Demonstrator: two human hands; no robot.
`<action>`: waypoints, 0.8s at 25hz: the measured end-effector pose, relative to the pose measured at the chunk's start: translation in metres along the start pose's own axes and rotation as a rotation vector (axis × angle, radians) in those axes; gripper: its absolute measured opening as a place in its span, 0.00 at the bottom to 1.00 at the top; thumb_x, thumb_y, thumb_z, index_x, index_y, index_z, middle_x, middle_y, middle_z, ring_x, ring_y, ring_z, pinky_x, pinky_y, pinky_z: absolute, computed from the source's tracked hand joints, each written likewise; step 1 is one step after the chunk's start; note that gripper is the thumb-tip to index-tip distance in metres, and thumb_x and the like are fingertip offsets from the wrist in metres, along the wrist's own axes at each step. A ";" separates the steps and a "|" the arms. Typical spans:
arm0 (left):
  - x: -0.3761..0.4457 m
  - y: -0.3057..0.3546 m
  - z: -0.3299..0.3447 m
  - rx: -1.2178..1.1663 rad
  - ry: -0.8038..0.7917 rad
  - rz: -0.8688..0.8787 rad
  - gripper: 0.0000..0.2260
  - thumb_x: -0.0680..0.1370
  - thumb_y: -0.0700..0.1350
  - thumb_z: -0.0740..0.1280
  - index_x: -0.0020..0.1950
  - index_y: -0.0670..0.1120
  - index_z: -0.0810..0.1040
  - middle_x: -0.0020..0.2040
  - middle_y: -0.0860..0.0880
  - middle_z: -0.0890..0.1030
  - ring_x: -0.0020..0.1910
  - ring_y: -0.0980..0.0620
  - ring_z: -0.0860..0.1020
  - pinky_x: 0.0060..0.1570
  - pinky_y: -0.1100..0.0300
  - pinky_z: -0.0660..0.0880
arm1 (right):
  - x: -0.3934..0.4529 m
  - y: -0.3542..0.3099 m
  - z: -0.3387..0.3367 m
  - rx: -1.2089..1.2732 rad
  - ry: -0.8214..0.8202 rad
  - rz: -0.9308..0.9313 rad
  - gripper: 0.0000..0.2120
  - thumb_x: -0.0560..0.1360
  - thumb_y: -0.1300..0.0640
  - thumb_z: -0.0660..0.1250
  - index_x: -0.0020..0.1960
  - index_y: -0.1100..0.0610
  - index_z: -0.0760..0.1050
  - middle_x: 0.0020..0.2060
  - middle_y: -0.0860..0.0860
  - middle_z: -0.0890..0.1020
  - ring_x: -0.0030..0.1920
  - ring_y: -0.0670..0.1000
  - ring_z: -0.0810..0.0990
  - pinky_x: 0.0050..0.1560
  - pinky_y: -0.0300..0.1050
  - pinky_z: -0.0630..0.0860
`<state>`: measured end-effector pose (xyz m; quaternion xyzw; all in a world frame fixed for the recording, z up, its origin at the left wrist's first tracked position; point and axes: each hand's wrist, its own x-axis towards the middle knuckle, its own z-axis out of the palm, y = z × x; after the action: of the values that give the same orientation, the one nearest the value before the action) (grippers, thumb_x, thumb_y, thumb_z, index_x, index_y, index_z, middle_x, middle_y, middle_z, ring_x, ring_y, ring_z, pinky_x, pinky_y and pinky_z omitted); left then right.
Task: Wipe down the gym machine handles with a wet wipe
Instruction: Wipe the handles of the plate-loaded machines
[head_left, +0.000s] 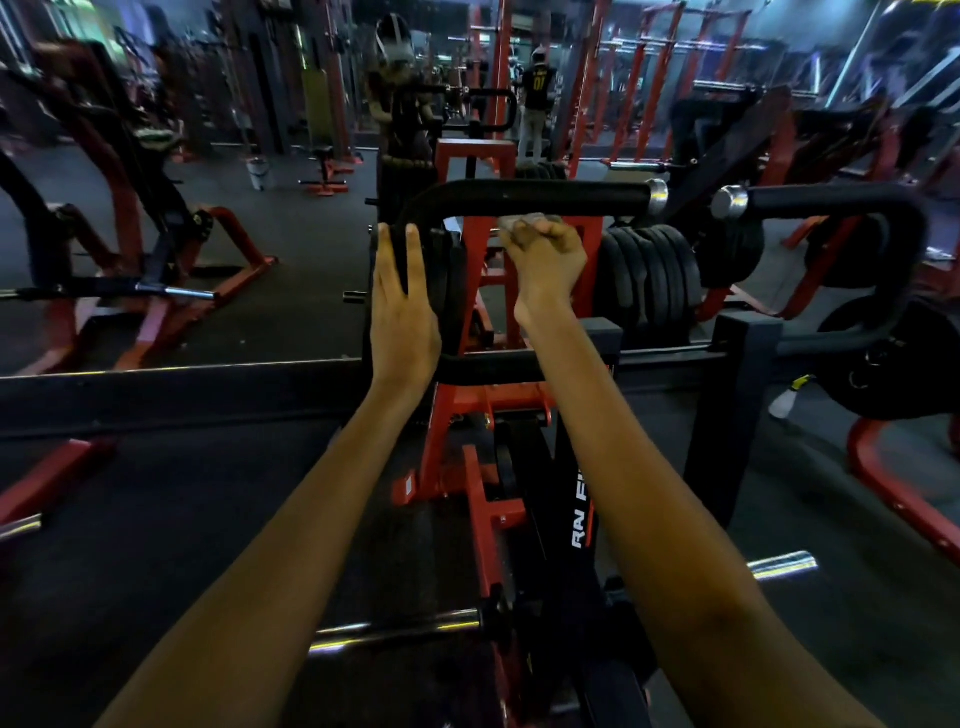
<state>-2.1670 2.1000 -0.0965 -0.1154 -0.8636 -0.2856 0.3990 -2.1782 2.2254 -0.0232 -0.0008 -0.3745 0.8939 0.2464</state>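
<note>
- Handle (524, 195), the black padded bar of the red machine (519, 156), runs across just above both sets of your fingers.
- Your left hand (402, 306) lies flat against the bar's curved left upright, fingers (413, 254) straight and slightly spread, gripping nothing.
- Beyond those fingers, stacked black weight plates (649, 275) hang on the frame, showing to the right of your other hand.
- Your right hand (548, 260) is curled around a crumpled pale wet wipe (519, 223), clamping it up against the underside of the handle.
- Right of those fingers, the bar ends in a chrome cap (657, 195), facing a second capped handle (831, 205).
- Far right and below, a white spray bottle (784, 400) sits on the floor.
</note>
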 end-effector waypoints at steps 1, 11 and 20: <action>0.000 0.000 0.000 -0.002 -0.004 0.000 0.37 0.74 0.28 0.59 0.78 0.45 0.44 0.77 0.38 0.47 0.75 0.39 0.55 0.60 0.51 0.75 | 0.002 0.000 0.001 0.039 0.044 -0.008 0.15 0.72 0.78 0.60 0.37 0.59 0.68 0.36 0.54 0.74 0.36 0.49 0.77 0.52 0.52 0.77; -0.002 0.000 -0.007 -0.243 -0.024 -0.032 0.37 0.74 0.29 0.62 0.76 0.38 0.42 0.77 0.40 0.46 0.76 0.47 0.47 0.73 0.58 0.53 | -0.020 0.022 0.022 -0.172 -0.144 0.005 0.09 0.70 0.73 0.68 0.38 0.61 0.74 0.36 0.55 0.80 0.39 0.51 0.81 0.45 0.43 0.81; 0.014 -0.009 -0.032 -0.284 -0.072 -0.019 0.36 0.75 0.46 0.69 0.76 0.38 0.53 0.75 0.41 0.58 0.74 0.46 0.58 0.71 0.54 0.59 | -0.017 0.020 0.008 -0.463 -0.139 -0.448 0.06 0.70 0.70 0.69 0.42 0.61 0.77 0.36 0.55 0.81 0.38 0.53 0.81 0.42 0.48 0.80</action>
<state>-2.1602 2.0740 -0.0729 -0.1729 -0.8293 -0.4043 0.3448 -2.1731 2.2006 -0.0340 0.0866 -0.5745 0.7065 0.4042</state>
